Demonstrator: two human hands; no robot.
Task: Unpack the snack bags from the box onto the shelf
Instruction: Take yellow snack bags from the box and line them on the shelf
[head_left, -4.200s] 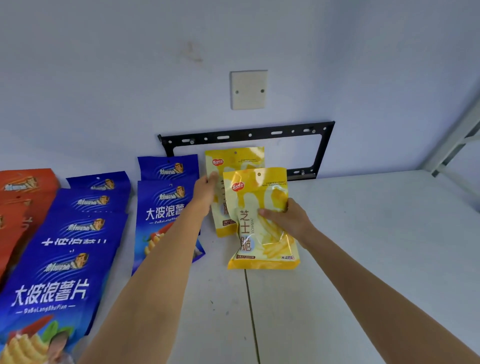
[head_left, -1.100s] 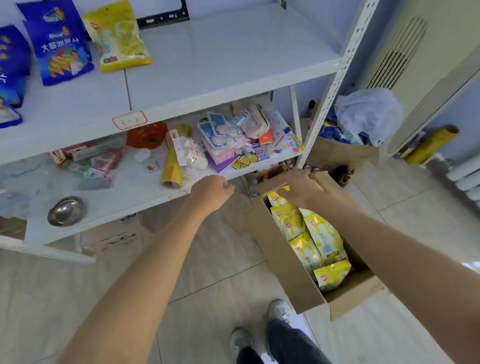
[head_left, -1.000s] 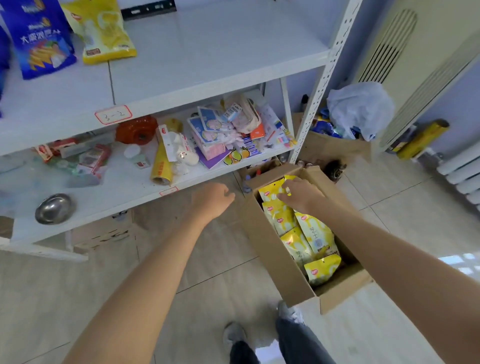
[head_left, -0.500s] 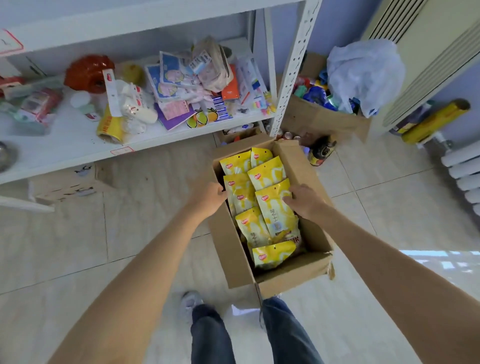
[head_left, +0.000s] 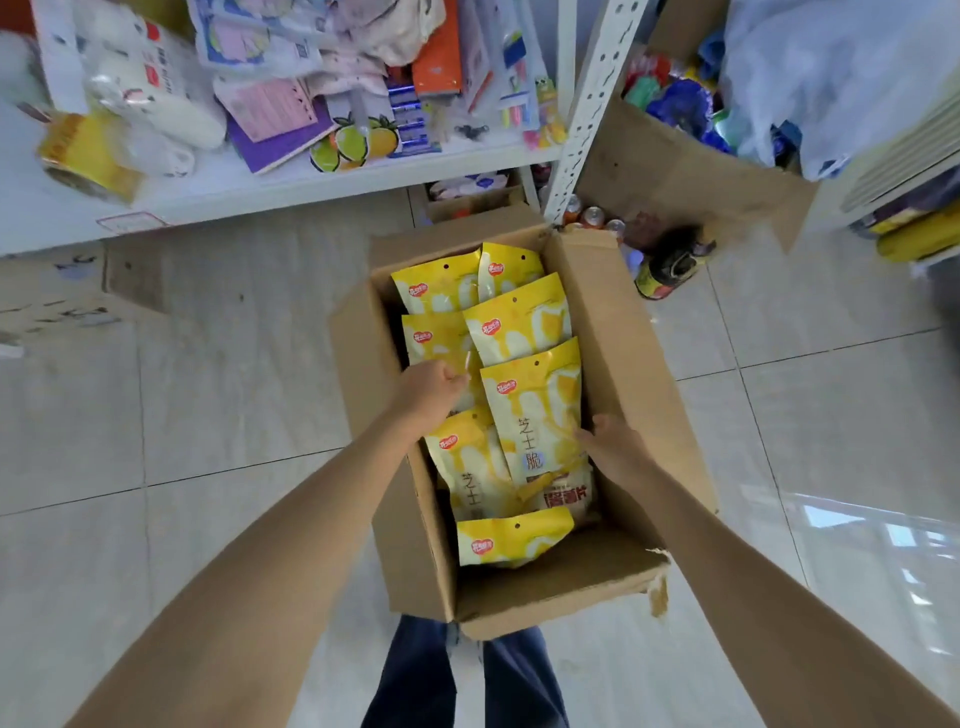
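Note:
An open cardboard box (head_left: 623, 332) stands on the tiled floor, holding several yellow snack bags in two overlapping rows. My left hand (head_left: 434, 387) is inside the box with its fingers curled, pinching the edge of a yellow bag in the left row (head_left: 436, 338). My right hand (head_left: 613, 447) grips the right edge of the yellow bag with printed characters (head_left: 535, 410) in the right row. The lower white shelf (head_left: 260, 192) shows at the top; the upper shelf is out of view.
The lower shelf is crowded with packets, a yellow roll and stationery. A perforated shelf post (head_left: 592, 104) stands just behind the box. A second cardboard box (head_left: 675, 171) with a white plastic bag, cans (head_left: 592, 215) and a dark bottle (head_left: 670, 265) sit beyond. My legs (head_left: 467, 675) are below the box.
The view has tilted down onto the box. My left hand moved from the box's left wall onto a bag inside. My right hand stays at the right-row bag's edge.

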